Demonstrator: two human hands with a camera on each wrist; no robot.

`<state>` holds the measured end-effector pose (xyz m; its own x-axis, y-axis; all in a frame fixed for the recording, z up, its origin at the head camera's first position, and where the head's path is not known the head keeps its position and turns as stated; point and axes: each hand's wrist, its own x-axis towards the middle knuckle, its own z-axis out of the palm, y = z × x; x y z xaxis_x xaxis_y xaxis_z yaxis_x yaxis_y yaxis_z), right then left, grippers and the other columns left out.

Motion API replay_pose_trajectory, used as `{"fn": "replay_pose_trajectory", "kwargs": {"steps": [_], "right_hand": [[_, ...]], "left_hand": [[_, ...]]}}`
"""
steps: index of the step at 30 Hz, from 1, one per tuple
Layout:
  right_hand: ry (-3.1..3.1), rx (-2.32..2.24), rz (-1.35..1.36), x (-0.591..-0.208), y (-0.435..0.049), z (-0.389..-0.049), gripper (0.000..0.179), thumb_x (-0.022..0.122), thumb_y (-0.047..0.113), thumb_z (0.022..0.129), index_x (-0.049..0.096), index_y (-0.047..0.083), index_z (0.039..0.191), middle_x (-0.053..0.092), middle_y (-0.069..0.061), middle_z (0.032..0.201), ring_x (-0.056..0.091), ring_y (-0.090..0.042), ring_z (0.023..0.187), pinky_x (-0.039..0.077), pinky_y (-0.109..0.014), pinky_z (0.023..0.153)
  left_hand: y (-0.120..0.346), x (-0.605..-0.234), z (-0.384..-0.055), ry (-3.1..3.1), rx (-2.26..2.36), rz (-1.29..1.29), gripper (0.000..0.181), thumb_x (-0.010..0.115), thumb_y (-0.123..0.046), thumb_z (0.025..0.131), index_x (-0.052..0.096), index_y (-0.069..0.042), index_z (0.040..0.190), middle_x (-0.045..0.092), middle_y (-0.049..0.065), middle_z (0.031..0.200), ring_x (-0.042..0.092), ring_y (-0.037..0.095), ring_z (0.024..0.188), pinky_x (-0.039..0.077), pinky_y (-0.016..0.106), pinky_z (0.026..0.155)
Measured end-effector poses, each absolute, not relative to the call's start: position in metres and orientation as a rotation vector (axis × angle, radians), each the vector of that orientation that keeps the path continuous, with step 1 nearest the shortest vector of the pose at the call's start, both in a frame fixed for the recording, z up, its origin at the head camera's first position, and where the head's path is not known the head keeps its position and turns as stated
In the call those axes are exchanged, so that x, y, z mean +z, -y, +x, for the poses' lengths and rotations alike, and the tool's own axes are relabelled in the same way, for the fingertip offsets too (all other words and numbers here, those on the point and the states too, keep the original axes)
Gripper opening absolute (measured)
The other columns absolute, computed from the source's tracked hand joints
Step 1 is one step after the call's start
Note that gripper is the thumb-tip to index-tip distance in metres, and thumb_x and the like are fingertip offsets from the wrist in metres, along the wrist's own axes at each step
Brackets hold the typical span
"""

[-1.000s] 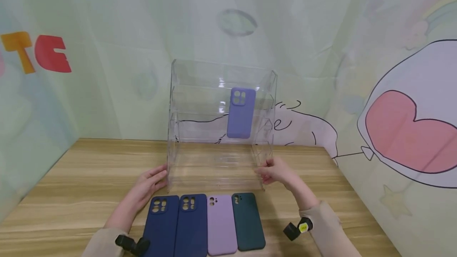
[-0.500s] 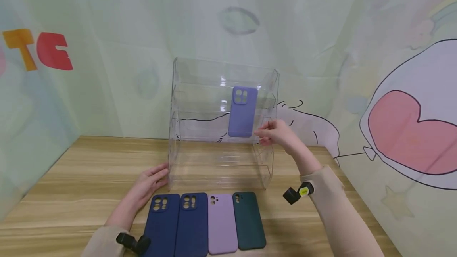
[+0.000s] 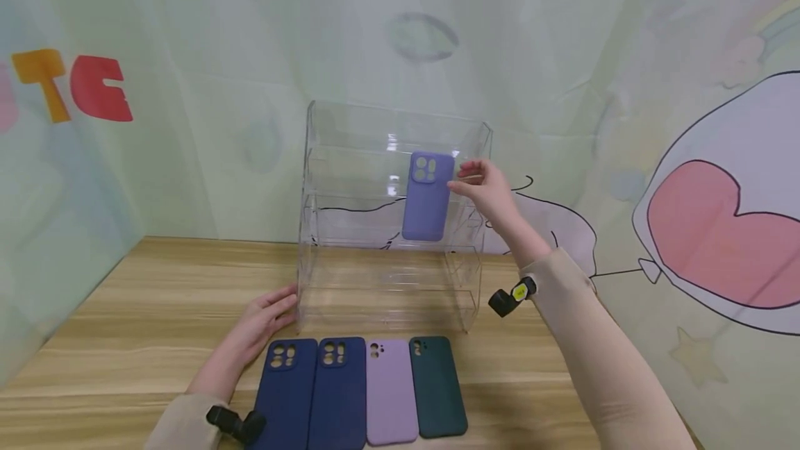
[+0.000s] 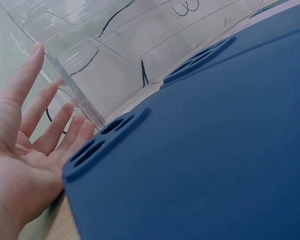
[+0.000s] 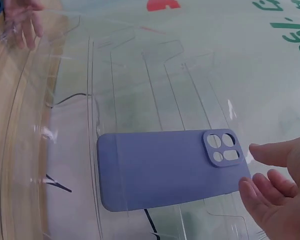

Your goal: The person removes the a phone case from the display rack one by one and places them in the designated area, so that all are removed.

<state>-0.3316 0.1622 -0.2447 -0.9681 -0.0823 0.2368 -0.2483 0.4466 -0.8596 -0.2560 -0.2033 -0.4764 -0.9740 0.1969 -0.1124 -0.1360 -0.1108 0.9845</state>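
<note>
A lavender-blue phone case (image 3: 426,210) leans upright on a tier of the clear acrylic stand (image 3: 307,172), right of its middle. My right hand (image 3: 487,193) is beside the case's upper right edge, fingers loosely bent and thumb apart from them. In the right wrist view, the thumb and fingertips (image 5: 260,187) come close to the camera-hole end of the case; whether they touch it I cannot tell. My left hand (image 3: 265,321) rests at the stand's lower left side, fingers extended, as the left wrist view also shows.
On the wooden table (image 3: 156,297) before the stand lie two navy phone cases (image 3: 340,394), a pink-purple case (image 3: 392,394) and a dark green case (image 3: 439,391) in a row. A printed curtain (image 3: 237,89) hangs behind.
My right hand has risen from the stand's lower right corner to the lavender-blue case's upper edge. The left hand and the cases have stayed put.
</note>
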Motion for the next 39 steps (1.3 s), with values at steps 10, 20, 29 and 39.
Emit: {"fn": "replay_pose_trajectory", "kwargs": {"steps": [10, 20, 29, 39], "right_hand": [[2.586, 1.5, 0.397, -0.248, -0.157, -0.347, 0.073, 0.066, 0.009, 0.093, 0.025, 0.007, 0.153, 0.03, -0.012, 0.159, 0.034, -0.029, 0.144, 0.035, -0.045, 0.115], [2.635, 1.586, 0.358, -0.256, -0.153, -0.356, 0.074, 0.057, 0.011, 0.099, 0.013, 0.007, 0.157, 0.024, -0.015, 0.161, 0.03, -0.031, 0.146, 0.029, -0.045, 0.119], [2.469, 1.661, 0.243, -0.265, -0.148, -0.358, 0.054, 0.052, 0.002, 0.099, 0.032, -0.001, 0.149, 0.043, -0.022, 0.147, 0.044, -0.033, 0.136, 0.042, -0.039, 0.111], [2.357, 1.743, 0.133, -0.276, -0.15, -0.358, 0.04, 0.053, 0.006, 0.1, 0.046, -0.006, 0.138, 0.054, -0.023, 0.13, 0.054, -0.028, 0.117, 0.051, -0.036, 0.101]], "left_hand": [[0.198, -0.477, -0.257, -1.918, 2.226, 0.062, 0.069, 0.054, -0.024, 0.102, 0.018, 0.01, 0.151, 0.014, 0.021, 0.16, 0.053, -0.014, 0.101, 0.048, 0.015, 0.092], [0.198, -0.476, -0.256, -1.919, 2.225, 0.041, 0.067, 0.053, -0.022, 0.102, 0.02, 0.009, 0.15, 0.023, 0.015, 0.159, 0.054, -0.011, 0.103, 0.048, 0.016, 0.093], [0.197, -0.475, -0.254, -1.917, 2.216, 0.055, 0.067, 0.053, -0.022, 0.102, 0.019, 0.009, 0.151, 0.016, 0.022, 0.16, 0.053, -0.011, 0.104, 0.048, 0.015, 0.093], [0.196, -0.477, -0.255, -1.926, 2.219, 0.068, 0.069, 0.054, -0.025, 0.102, 0.02, 0.01, 0.15, 0.017, 0.022, 0.16, 0.053, -0.013, 0.103, 0.048, 0.015, 0.092]]}}
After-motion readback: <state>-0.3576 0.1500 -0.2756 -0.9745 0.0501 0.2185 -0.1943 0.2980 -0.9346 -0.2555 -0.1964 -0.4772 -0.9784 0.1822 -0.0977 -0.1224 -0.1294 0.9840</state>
